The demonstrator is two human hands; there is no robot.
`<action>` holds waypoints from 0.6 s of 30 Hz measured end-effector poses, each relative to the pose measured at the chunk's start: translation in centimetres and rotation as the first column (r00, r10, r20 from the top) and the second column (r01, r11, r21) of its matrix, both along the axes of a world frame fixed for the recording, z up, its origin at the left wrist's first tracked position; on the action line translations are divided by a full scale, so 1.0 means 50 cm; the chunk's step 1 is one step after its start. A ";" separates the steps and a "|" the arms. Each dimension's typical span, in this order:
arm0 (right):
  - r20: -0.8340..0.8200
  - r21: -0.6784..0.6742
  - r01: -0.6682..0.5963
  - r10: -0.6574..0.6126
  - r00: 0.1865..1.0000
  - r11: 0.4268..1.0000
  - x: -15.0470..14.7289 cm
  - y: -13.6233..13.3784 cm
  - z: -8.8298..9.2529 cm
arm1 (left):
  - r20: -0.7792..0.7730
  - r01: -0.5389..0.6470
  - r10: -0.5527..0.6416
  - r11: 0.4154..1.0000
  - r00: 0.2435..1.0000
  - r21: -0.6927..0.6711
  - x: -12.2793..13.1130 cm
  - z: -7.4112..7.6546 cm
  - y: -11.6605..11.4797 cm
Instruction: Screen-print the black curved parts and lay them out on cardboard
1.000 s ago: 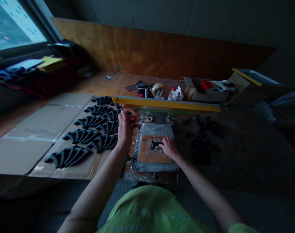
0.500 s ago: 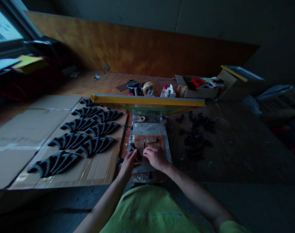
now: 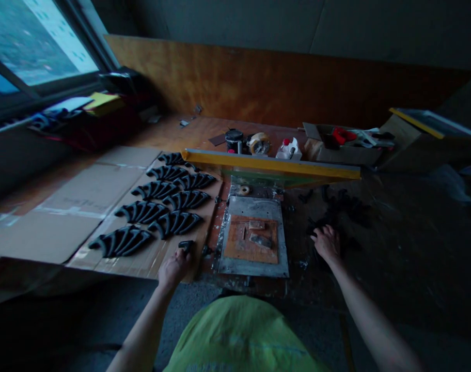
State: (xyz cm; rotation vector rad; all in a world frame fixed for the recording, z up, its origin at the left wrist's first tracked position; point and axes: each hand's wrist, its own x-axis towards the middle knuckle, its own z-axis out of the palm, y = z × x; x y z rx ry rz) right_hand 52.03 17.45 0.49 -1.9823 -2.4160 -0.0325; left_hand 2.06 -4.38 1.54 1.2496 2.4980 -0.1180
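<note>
My left hand (image 3: 175, 267) is closed around a small black curved part (image 3: 186, 246), held over the near right corner of the cardboard sheet (image 3: 138, 266). Rows of similar black curved parts (image 3: 121, 241) lie fanned out on that cardboard. On the right, my right hand (image 3: 327, 243) reaches into a loose pile of black parts (image 3: 346, 203), its fingers closed on one at the pile's near side; the dim light hides its shape. Between my hands, a brown board (image 3: 235, 250) with small raised blocks and a dark recess lies on a grey metal plate (image 3: 245, 206).
Behind the plate stands a raised yellow-edged frame (image 3: 274, 164). Farther back are a dark jar (image 3: 234, 138), a tape roll (image 3: 260, 143), a red-capped bottle (image 3: 285, 149) and an open carton (image 3: 347, 152). A wooden panel (image 3: 258, 77) runs along the wall.
My left hand has carried the black part from the brown board leftward to the cardboard. My right hand has moved from the board to the pile on the right. The view has shifted left.
</note>
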 end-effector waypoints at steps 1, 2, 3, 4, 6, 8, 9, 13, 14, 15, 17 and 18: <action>-0.110 0.005 -0.004 0.005 0.994 1.000 -0.019 -0.001 0.000 | -0.008 -0.006 0.006 1.000 1.000 -0.025 0.000 0.005 0.001; -0.234 -0.016 -0.008 0.004 0.972 1.000 -0.042 -0.002 0.001 | -0.008 -0.027 0.026 0.999 1.000 -0.046 -0.002 0.012 0.006; -0.361 -0.054 -0.014 -0.006 0.933 0.998 -0.069 -0.004 0.005 | -0.009 -0.047 0.047 0.997 0.999 -0.060 -0.004 0.021 0.013; -0.480 -0.097 -0.030 -0.020 0.877 0.995 -0.099 -0.008 0.010 | -0.014 -0.060 0.059 0.997 0.998 -0.056 -0.007 0.032 0.025; -0.672 -0.149 -0.099 -0.027 0.740 0.984 -0.165 -0.020 0.025 | -0.014 -0.053 0.053 0.998 0.998 0.025 -0.010 0.061 0.059; -0.794 -0.138 -0.237 0.036 0.607 0.962 -0.231 -0.038 0.044 | 0.048 -0.029 0.019 0.979 0.999 0.202 -0.002 0.103 0.107; -0.824 -0.125 -0.316 0.079 0.560 0.940 -0.262 -0.048 0.053 | 0.130 -0.044 0.003 0.949 0.991 0.312 0.008 0.128 0.135; -0.738 -0.088 -0.511 0.288 0.610 0.855 -0.351 -0.078 0.082 | 0.661 -0.381 -0.216 0.672 0.719 0.635 0.072 0.259 0.248; -0.662 -0.071 -0.525 0.354 0.661 0.848 -0.363 -0.081 0.085 | 0.725 -0.464 -0.307 0.602 0.617 0.649 0.089 0.293 0.271; -0.572 -0.049 -0.535 0.416 0.707 0.843 -0.371 -0.083 0.087 | 0.759 -0.531 -0.379 0.550 0.529 0.645 0.104 0.325 0.291; -0.402 -0.002 -0.554 0.507 0.763 0.833 -0.381 -0.085 0.090 | 0.777 -0.590 -0.485 0.511 0.401 0.625 0.128 0.374 0.318; -0.339 0.017 -0.564 0.535 0.774 0.826 -0.383 -0.086 0.091 | 0.776 -0.596 -0.515 0.512 0.363 0.619 0.136 0.389 0.324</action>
